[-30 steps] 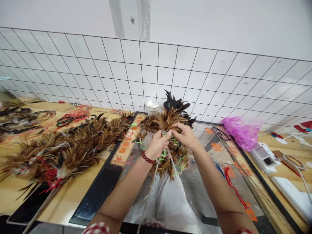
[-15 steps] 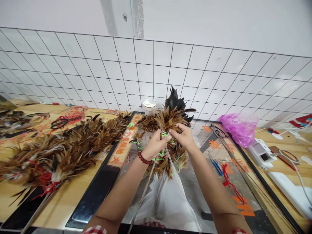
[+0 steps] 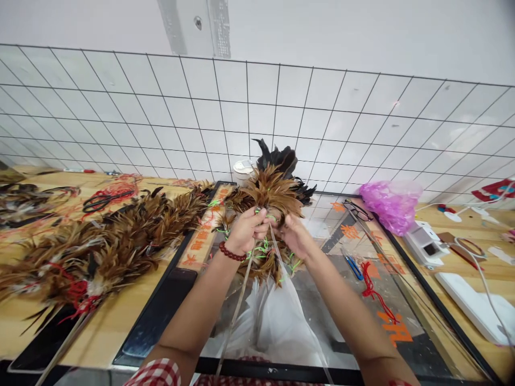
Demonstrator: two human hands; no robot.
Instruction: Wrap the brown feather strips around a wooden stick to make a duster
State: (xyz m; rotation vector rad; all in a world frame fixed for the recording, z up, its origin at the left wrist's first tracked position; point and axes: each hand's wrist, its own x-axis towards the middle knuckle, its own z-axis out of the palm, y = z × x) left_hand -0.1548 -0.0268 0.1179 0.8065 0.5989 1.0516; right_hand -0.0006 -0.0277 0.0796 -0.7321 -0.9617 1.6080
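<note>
My left hand (image 3: 250, 230) is closed around the neck of a feather duster (image 3: 269, 190), just below its brown feathers; black feathers (image 3: 277, 158) rise at the tip. The thin stick (image 3: 237, 305) slopes down toward me from this hand. My right hand (image 3: 298, 237), slightly blurred, is beside the duster with its fingers extended and apart from the left hand. A whitish strip (image 3: 284, 262) runs from the duster's neck down toward the table's front edge. Small feather bunches tied with green string (image 3: 261, 246) lie beneath and around the hands.
Finished-looking brown feather dusters (image 3: 120, 252) lie at left, near black scissors (image 3: 100, 201) and red string. A dark phone (image 3: 161, 305) rests on the glass panel's left. Right of my hands are blue snips (image 3: 354, 267), red string (image 3: 376, 295), glasses (image 3: 358, 210) and a pink plastic bag (image 3: 390, 206).
My right hand has come away from the duster's neck, where its fingers were pinching, and moved slightly down. My left hand keeps its hold. The view has shifted slightly.
</note>
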